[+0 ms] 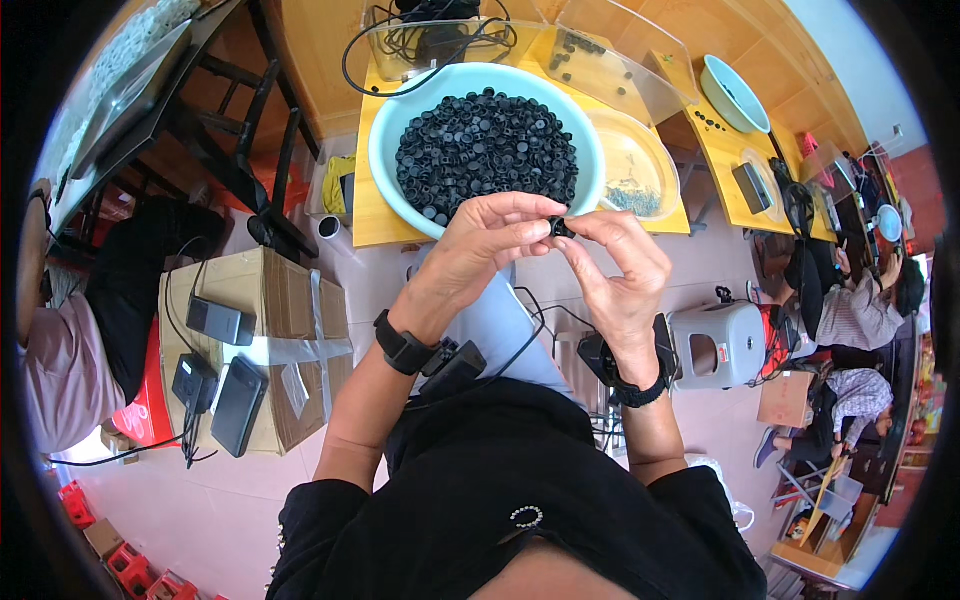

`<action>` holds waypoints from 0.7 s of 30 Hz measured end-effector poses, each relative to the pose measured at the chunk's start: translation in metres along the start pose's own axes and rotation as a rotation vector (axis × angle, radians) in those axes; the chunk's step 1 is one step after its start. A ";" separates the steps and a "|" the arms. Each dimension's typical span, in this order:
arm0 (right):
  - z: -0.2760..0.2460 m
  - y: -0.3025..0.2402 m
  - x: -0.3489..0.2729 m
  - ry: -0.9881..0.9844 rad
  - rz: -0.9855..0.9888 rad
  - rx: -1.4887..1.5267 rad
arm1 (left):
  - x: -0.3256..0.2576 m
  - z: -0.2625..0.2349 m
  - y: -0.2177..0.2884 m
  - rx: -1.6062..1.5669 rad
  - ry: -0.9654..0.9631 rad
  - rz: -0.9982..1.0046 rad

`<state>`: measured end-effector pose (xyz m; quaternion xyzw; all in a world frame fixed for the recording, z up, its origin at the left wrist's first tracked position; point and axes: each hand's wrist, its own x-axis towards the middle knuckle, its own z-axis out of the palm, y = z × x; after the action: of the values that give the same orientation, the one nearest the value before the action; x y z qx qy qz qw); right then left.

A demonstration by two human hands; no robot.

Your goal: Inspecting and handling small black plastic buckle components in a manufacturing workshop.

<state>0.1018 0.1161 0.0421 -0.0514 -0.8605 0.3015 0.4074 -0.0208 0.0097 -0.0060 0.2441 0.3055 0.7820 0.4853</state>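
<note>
My left hand point(480, 240) and my right hand point(622, 275) meet just in front of a big light-blue basin point(382, 165). Between their fingertips is a small black round plastic part point(560, 228), pinched by the left thumb and forefinger and by the right thumb and fingers. Its far side is covered by the fingers. Heaped in the basin are a great many small black plastic caps point(487, 145). To its right, a clear shallow tray point(672, 160) holds a pile of small thin metal pieces point(635, 202).
The basin stands on a yellow wooden table point(375, 225). Behind are clear plastic bins point(620, 60) and a black cable. On my left, a cardboard box point(235, 270) carries power banks; a grey stool point(715, 345) is on my right. Other people sit on both sides.
</note>
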 end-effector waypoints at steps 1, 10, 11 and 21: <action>0.000 -0.001 0.000 0.001 -0.026 -0.022 | 0.000 0.000 0.000 0.000 0.000 -0.001; -0.007 -0.005 0.000 0.019 0.085 0.063 | 0.003 -0.005 -0.008 -0.222 -0.083 -0.064; -0.008 -0.006 0.000 0.018 0.086 0.062 | 0.003 -0.006 -0.008 -0.237 -0.101 -0.065; -0.009 -0.007 -0.001 0.014 0.067 0.012 | 0.003 -0.002 -0.008 -0.211 -0.081 -0.075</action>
<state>0.1104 0.1145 0.0497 -0.0799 -0.8537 0.3197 0.4032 -0.0178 0.0146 -0.0129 0.2115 0.2107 0.7807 0.5490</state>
